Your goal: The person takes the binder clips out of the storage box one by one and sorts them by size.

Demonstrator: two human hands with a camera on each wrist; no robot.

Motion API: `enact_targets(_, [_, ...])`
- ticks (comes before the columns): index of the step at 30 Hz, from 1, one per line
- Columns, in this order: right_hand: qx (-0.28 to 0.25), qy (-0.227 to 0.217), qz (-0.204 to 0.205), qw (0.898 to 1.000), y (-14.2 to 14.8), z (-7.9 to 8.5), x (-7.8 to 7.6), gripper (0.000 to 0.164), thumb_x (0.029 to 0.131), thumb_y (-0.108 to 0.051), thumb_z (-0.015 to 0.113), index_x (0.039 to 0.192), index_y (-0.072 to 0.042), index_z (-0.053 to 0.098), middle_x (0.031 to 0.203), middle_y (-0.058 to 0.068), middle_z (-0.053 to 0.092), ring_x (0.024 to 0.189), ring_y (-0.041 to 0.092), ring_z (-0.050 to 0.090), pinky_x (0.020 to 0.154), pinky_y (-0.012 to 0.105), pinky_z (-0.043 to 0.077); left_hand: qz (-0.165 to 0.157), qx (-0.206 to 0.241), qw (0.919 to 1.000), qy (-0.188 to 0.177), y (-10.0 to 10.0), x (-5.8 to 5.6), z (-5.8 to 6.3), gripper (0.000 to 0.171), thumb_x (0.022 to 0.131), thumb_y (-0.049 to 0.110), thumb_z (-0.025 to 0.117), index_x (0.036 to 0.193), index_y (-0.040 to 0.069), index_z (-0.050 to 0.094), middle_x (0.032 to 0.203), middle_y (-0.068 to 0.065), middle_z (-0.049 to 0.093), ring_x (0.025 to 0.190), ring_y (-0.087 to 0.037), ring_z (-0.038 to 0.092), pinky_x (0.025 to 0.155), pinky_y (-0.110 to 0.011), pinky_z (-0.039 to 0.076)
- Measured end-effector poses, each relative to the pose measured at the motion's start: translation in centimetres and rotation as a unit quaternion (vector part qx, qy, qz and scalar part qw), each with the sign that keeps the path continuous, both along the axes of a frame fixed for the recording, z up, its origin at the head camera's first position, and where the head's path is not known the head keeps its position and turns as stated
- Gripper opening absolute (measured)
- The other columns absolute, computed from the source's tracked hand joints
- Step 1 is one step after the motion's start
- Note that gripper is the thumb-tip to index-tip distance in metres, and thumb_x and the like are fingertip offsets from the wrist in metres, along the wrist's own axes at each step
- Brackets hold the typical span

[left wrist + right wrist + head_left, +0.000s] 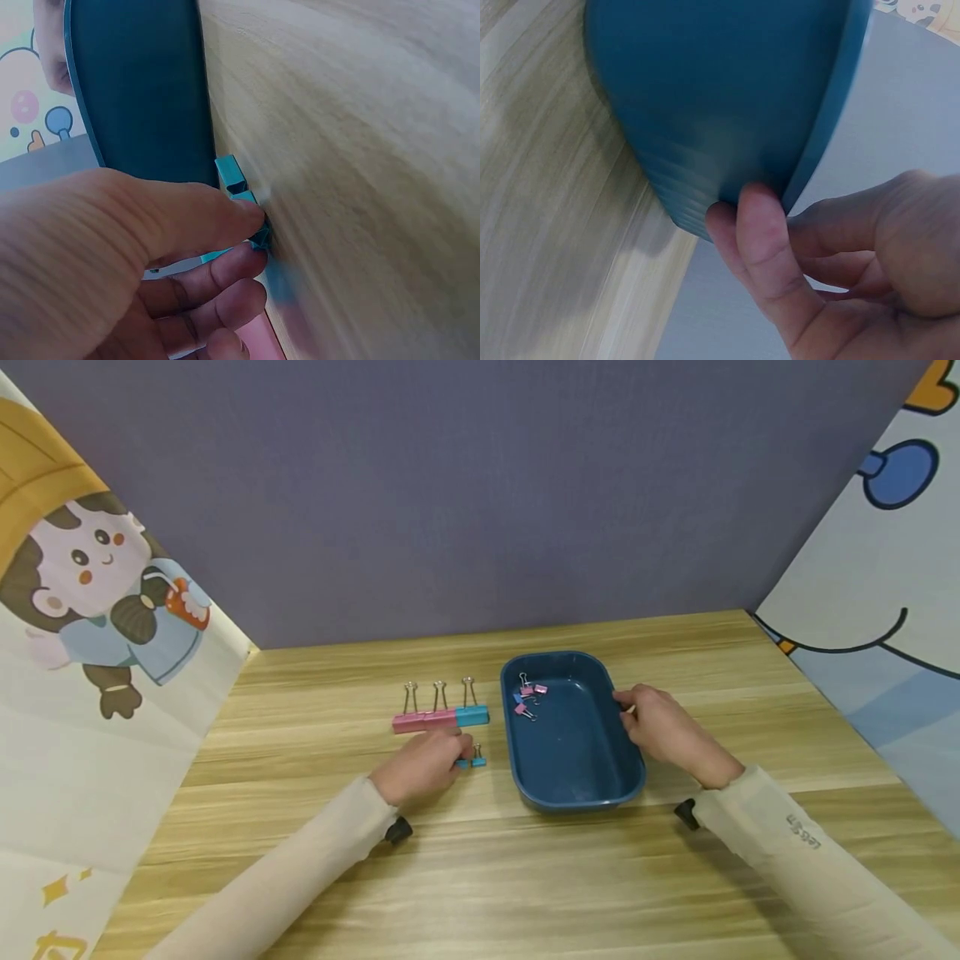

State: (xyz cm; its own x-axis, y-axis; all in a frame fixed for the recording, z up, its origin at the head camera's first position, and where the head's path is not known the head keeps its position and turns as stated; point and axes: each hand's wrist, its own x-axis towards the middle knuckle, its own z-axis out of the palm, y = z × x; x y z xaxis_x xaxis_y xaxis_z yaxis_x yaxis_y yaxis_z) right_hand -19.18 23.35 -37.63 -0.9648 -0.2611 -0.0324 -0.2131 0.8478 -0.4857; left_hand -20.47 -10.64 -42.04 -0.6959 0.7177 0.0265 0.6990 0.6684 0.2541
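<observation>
My left hand point(429, 762) pinches a small blue binder clip point(260, 238) between thumb and forefinger, low against the table. Beside it lies another small blue binder clip point(478, 762), handles upward. Just beyond that hand stands a row of large binder clips, pink ones point(420, 722) and a blue one point(472, 717), with their wire handles up. My right hand point(660, 727) grips the right rim of a dark blue plastic bin point(573, 797). Inside, near its left wall, lie several small pink binder clips point(521, 709) and a blue one point(517, 698).
The bin and clips rest on a wood-grain table point(525, 885). A grey-purple panel point(480, 510) rises along the back edge. Walls with cartoon prints point(112, 568) flank the table on both sides.
</observation>
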Motion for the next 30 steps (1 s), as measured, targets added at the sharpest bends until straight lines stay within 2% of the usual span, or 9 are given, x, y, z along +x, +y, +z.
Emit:
enact_targets(4, [-0.002,0.002,0.000,1.000,0.0,0.0,0.0,0.038,0.092,0.004,0.048,0.128,0.015,0.047,0.107,0.025,0.054,0.080,0.024,0.058,0.057,0.028,0.047,-0.002,0.007,1.0000,-0.001,0.2,0.0,0.1,0.015,0.078,-0.004,0.068,0.090,0.005,0.065,0.087,-0.003,0.063,0.078,-0.012,0.059,0.068,-0.024,0.050])
enact_targets(9, [-0.005,0.003,0.001,1.000,-0.1,0.0,0.0,0.038,0.092,0.004,0.048,0.128,0.016,0.047,0.104,0.024,0.054,0.078,0.023,0.057,0.057,0.029,0.047,0.007,0.027,0.9993,-0.025,0.2,-0.1,0.5,0.010,0.081,0.001,0.068,0.089,0.006,0.063,0.083,0.000,0.063,0.074,-0.010,0.058,0.064,-0.021,0.048])
enact_targets(14, [-0.004,0.006,0.001,1.000,-0.1,0.0,0.1,0.038,0.092,0.004,0.048,0.128,0.016,0.047,0.105,0.025,0.054,0.078,0.023,0.057,0.056,0.028,0.047,0.013,0.051,0.9983,-0.026,0.6,-0.5,1.8,0.008,0.085,0.004,0.064,0.083,0.010,0.058,0.073,0.005,0.055,0.064,-0.008,0.052,0.056,-0.019,0.046])
enact_targets(19, [-0.004,0.008,-0.002,1.000,-0.1,0.0,0.1,0.038,0.091,0.005,0.049,0.127,0.016,0.048,0.104,0.025,0.054,0.077,0.023,0.057,0.056,0.028,0.047,0.013,0.054,0.9983,-0.016,1.4,-0.9,3.2,0.010,0.086,0.007,0.062,0.082,0.013,0.055,0.073,0.006,0.053,0.064,-0.008,0.050,0.056,-0.019,0.045])
enact_targets(24, [-0.006,0.002,-0.007,1.000,-0.1,0.0,0.1,0.038,0.091,0.004,0.049,0.128,0.015,0.048,0.102,0.024,0.054,0.074,0.021,0.056,0.055,0.028,0.046,0.002,0.045,0.9988,0.017,2.8,-1.2,4.4,0.004,0.087,0.010,0.062,0.088,0.011,0.059,0.080,0.005,0.057,0.071,-0.008,0.052,0.064,-0.019,0.046])
enact_targets(30, [-0.007,-0.012,-0.015,1.000,-0.3,0.2,0.2,0.038,0.092,0.004,0.048,0.129,0.015,0.047,0.105,0.024,0.053,0.074,0.021,0.055,0.055,0.028,0.046,-0.014,0.039,0.9980,0.047,4.9,-1.3,5.6,0.008,0.089,0.015,0.061,0.095,0.010,0.061,0.089,-0.001,0.061,0.075,-0.010,0.051,0.068,-0.022,0.046])
